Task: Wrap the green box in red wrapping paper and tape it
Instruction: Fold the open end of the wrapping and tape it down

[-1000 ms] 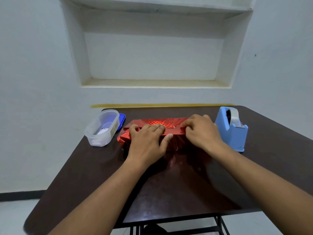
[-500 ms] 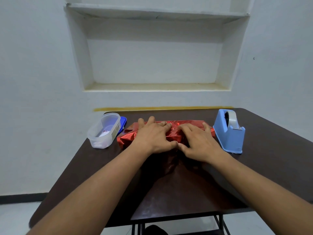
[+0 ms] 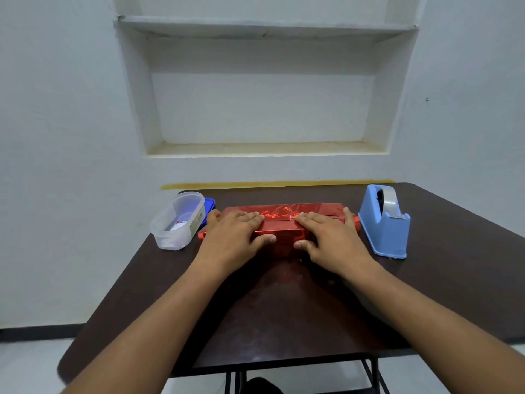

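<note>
The box lies across the far middle of the dark table, fully covered by shiny red wrapping paper [image 3: 279, 223]; no green shows. My left hand [image 3: 233, 237] lies flat on the left half of the package, fingers straight over the top, thumb against the front face. My right hand [image 3: 329, 237] presses flat on the right half the same way. A paper seam runs along the top between my hands. A blue tape dispenser [image 3: 383, 223] stands just right of the package.
A clear plastic container [image 3: 177, 223] sits left of the package with a blue lid [image 3: 209, 207] behind it. The dark table [image 3: 284, 308] ends at a white wall with a recessed shelf. The table's near half holds only my forearms.
My hands have slid apart along the top of the package, from touching at its middle to one on each half. The paper's top now lies smoother and flatter.
</note>
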A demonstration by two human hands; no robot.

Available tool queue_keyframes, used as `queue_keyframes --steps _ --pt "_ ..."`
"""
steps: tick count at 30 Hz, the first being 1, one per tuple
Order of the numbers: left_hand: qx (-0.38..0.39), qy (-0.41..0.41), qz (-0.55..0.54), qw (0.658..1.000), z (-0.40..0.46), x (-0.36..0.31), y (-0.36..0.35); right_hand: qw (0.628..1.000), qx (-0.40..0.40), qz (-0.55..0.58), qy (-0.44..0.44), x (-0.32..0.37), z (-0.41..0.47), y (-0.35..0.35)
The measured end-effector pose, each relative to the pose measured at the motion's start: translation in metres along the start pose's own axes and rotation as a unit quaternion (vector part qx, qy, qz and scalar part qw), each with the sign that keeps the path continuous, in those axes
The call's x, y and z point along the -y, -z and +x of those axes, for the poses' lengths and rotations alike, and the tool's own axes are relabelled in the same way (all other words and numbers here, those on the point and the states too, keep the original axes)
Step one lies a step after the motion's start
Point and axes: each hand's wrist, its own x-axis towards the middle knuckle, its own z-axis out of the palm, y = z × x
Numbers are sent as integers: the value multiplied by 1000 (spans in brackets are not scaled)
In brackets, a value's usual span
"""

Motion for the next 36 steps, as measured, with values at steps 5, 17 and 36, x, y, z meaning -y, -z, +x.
queue_keyframes --steps 5,17,36 --pt "-36 7 -53 998 -8 6 -4 1000 7 -3 -14 0 0 5" --pt "-47 10 -87 995 -3 -11 -7 977 -138 149 -70 -22 -20 26" --pt "-80 9 -102 992 -3 -7 -19 661 41 522 -538 -110 11 99"
